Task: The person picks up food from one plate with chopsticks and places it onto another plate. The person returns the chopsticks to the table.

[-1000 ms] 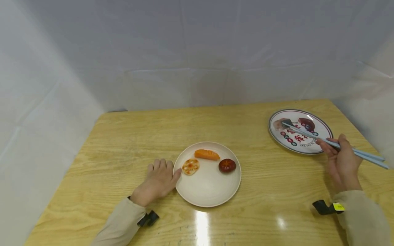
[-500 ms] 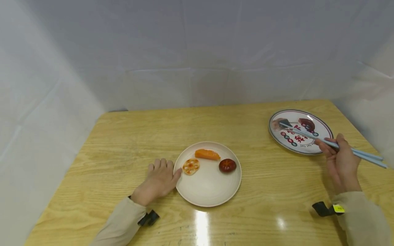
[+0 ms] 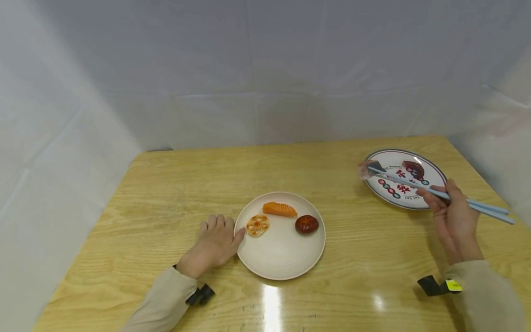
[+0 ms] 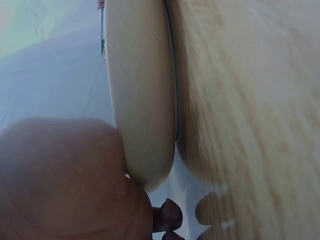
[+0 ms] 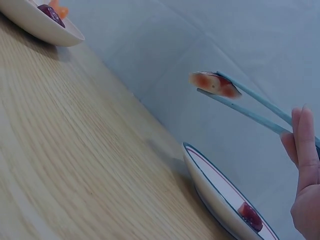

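Note:
My right hand holds a pair of light blue chopsticks. Their tips grip a pale slice of food with orange-red patches and a dark edge, lifted above the left rim of the patterned white plate. A dark red food piece lies on that plate. My left hand rests on the table beside the cream plate, its thumb touching the rim. On the cream plate are a lotus root slice, an orange carrot piece and a brown mushroom cap.
Both plates stand on a light wooden table; the patterned one is near its far right corner. White sheeting hangs behind the table and along its sides. Each wrist carries a black strap mount.
The right hand has moved slightly left with the chopsticks. The slice between their tips has risen from the patterned plate and shifted left past its rim. The left hand has stayed still.

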The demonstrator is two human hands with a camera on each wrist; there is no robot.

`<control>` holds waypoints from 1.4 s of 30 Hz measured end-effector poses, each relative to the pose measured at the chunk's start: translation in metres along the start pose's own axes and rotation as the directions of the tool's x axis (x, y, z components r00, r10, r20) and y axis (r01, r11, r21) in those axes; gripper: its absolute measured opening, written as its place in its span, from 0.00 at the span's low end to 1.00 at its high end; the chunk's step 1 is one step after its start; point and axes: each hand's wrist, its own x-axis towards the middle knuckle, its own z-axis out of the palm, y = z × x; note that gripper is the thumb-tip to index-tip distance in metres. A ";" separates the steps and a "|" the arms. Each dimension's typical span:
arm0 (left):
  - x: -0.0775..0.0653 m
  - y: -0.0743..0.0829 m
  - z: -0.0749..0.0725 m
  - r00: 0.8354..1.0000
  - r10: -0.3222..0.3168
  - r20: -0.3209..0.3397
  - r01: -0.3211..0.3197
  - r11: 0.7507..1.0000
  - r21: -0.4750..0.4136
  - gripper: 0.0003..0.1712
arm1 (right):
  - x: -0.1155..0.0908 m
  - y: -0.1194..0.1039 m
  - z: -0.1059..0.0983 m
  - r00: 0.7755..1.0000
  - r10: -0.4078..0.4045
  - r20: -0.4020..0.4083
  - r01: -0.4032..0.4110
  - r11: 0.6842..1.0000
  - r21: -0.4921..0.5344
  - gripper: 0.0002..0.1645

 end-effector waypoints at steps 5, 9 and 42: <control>0.000 0.000 0.000 1.000 -0.003 -0.003 0.003 1.000 -0.005 0.21 | -0.001 0.003 0.003 1.000 -0.013 0.019 0.013 1.000 -0.025 0.22; 0.000 0.000 0.000 1.000 -0.004 -0.001 0.004 1.000 -0.005 0.21 | -0.003 0.005 0.005 0.999 -0.009 0.046 0.010 1.000 -0.018 0.23; 0.000 0.000 0.001 1.000 0.001 -0.009 -0.001 1.000 -0.001 0.21 | -0.019 0.033 0.025 0.974 0.077 0.211 -0.065 0.996 -0.065 0.22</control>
